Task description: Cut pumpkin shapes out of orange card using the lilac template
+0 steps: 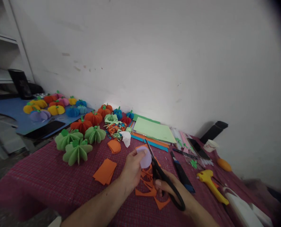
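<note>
My left hand (133, 165) pinches a rounded piece of lilac paper (145, 158) between thumb and fingers. Black-handled scissors (165, 178) are in my right hand (167, 186), fingers through the loops. Their blades stand beside the right edge of the lilac paper; whether they touch it I cannot tell. Beneath both hands lie orange paper scraps (146, 191) with curved cut-outs. Left of my left hand are a stack of orange paper rectangles (105, 171) and a small pile of folded orange half-rounds (114, 146).
Several green paper pumpkins (77, 152) stand at left, orange ones (93, 118) behind. Coloured paper sheets (154, 129) lie near the wall. At right are a blue-black cutter (183, 173), a yellow glue gun (212, 186) and a paper cup (210, 145). More pumpkins occupy a blue table (19, 108).
</note>
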Tool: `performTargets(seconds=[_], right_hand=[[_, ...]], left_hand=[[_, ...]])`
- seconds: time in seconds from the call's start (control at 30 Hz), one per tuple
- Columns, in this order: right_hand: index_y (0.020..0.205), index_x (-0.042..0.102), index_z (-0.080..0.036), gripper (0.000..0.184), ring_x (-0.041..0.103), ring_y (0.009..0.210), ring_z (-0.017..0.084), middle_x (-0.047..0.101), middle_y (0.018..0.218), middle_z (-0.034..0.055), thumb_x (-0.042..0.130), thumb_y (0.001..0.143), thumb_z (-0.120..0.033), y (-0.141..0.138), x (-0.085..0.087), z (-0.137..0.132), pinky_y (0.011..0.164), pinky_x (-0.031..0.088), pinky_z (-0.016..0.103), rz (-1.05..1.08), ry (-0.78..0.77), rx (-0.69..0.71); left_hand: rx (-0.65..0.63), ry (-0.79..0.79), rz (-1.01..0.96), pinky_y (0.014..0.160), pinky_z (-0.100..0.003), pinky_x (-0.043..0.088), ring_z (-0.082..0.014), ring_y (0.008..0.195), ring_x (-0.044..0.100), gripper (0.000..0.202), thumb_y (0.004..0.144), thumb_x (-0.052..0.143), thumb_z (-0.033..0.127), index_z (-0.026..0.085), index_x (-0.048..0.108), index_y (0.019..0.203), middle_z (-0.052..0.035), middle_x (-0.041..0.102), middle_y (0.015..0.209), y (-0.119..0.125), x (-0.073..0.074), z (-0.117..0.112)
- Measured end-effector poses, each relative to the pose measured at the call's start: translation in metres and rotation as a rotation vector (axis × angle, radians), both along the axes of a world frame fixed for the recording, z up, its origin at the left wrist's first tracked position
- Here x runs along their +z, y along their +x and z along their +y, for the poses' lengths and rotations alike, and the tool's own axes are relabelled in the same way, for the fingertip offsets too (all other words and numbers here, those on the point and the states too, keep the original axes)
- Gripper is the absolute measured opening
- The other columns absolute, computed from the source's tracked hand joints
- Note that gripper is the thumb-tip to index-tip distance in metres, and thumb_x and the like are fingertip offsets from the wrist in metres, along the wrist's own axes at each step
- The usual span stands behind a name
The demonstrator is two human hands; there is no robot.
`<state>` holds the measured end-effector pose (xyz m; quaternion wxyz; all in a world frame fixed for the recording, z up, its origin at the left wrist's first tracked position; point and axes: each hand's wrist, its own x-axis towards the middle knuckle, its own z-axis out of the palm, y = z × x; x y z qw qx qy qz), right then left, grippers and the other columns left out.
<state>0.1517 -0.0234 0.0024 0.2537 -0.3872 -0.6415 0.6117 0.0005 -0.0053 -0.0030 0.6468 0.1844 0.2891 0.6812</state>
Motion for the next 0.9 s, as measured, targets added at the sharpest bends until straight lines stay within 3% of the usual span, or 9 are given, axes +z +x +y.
performTargets(seconds=[0.67,0.9], right_hand=[[0.085,0.051,-0.016,0.027,0.043,0.054,0.009,0.046,0.063,-0.0042,0.059,0.077,-0.040,-0.0010,-0.0067,0.0023,0.051,0.032,0.021,-0.021,0.052,-0.017],[0.082,0.051,-0.016,0.028,0.041,0.049,0.009,0.043,0.055,-0.0061,0.058,0.076,-0.043,-0.0029,-0.0058,0.0003,0.050,0.033,0.020,-0.046,0.024,-0.042]], left_hand=[[0.014,-0.022,-0.024,0.055,-0.023,0.037,-0.0098,0.052,0.051,0.022,0.054,0.072,0.025,0.013,0.061,0.069,0.0008,0.058,0.059,-0.0005,0.0003,0.0005],[0.015,-0.024,-0.025,0.054,-0.022,0.037,-0.0100,0.052,0.051,0.022,0.053,0.071,0.025,0.013,0.061,0.069,0.0006,0.059,0.058,0.0001,-0.0005,0.0013]])
